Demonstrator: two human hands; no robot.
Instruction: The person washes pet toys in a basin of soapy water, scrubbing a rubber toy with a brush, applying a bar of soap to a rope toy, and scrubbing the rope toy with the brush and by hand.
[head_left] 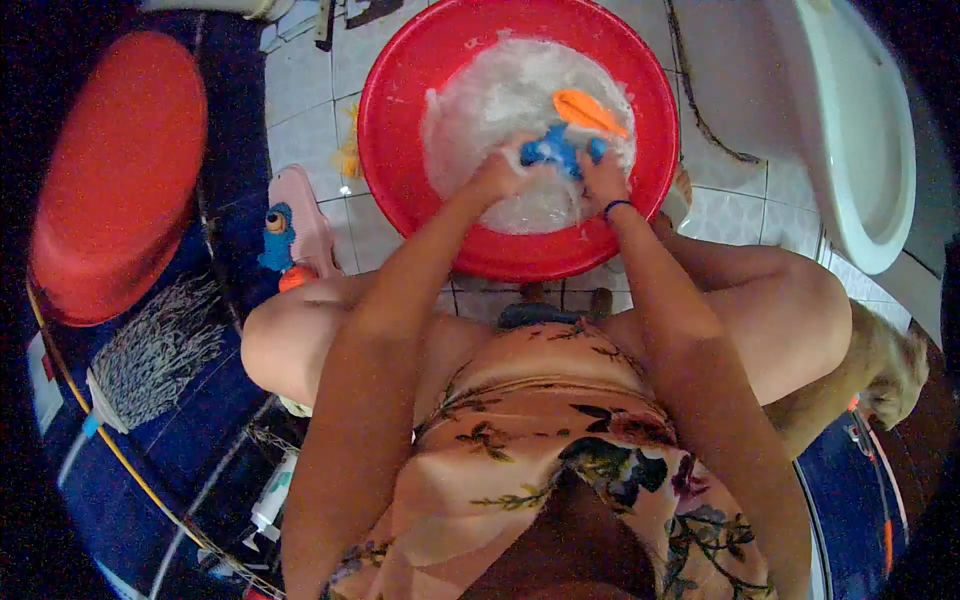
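Observation:
A wide red basin (395,195) in front of me holds cloudy, foamy water (480,90). Inside it, a wet blue item (558,152), soft-looking and possibly cloth, stretches between my two hands. My left hand (505,172) is closed on its left end, fingers partly under suds. On the other side, my right hand (603,178), with a dark band at the wrist, grips the right end near a small blue bulge. Just beyond the hands floats an orange oval object (590,112) with a pointed end; its kind is unclear.
A red tub (120,180) stands at the left, above a grey string mop (160,350). A pink board-like item (303,220) and a blue toy-like piece (277,235) lie left of the basin. A white ceramic fixture (850,130) rises at the right. A tan shape (890,375), perhaps an animal, is beside my knee.

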